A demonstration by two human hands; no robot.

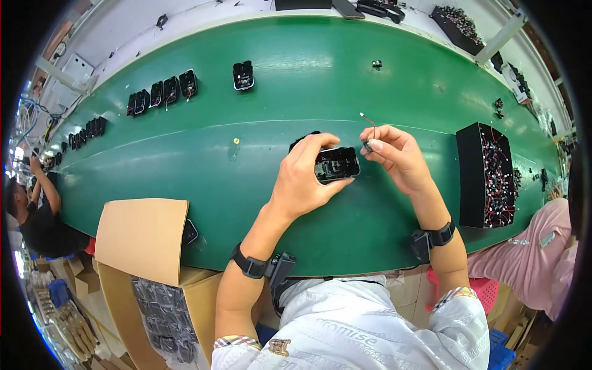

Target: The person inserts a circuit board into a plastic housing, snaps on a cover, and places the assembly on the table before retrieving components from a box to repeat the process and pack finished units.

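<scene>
My left hand point(300, 177) is closed around a black, open-faced plastic housing point(337, 164), its hollow inside facing up. Just to the right, my right hand point(399, 156) pinches a small dark part point(368, 146) between thumb and fingers. A thin red wire point(372, 122) rises from that part and ends in a small white plug point(361, 115). The small part is held apart from the housing. Behind my left fingers another black piece point(297, 143) shows, mostly hidden by the hand.
Black housings point(171, 90) line the green table point(277, 111) at far left; one point(243, 76) stands apart. On the right sits a black box point(472, 176) of wired parts. An open carton point(142, 240) adjoins the near left edge. Other people point(43, 216) sit at both sides.
</scene>
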